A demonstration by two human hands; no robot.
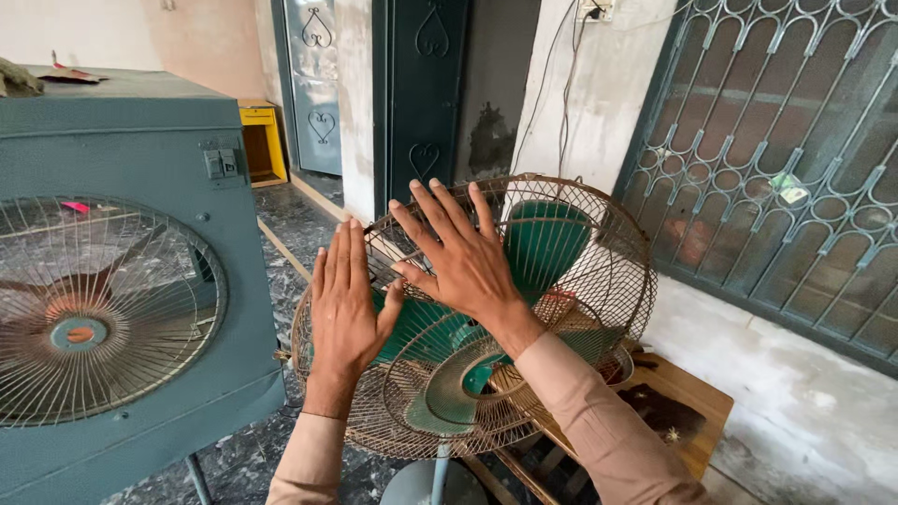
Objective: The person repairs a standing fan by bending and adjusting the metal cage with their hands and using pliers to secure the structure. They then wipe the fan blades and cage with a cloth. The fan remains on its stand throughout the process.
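A pedestal fan with green blades (547, 238) and a rusty round wire guard (608, 271) stands tilted in front of me on a grey pole (440, 472). My left hand (344, 304) rests flat on the guard's left side, fingers together and pointing up. Over the guard's upper middle, my right hand (463, 257) lies with fingers spread. Neither hand grips anything. Both sleeves are light pink.
A large teal air cooler (112, 140) with a round wire grille (94, 309) stands close on the left. Behind the fan are a wooden stool (692, 402), a metal window grille (776, 159), dark green doors (426, 84), hanging wires (561, 93) and a yellow stand (262, 140).
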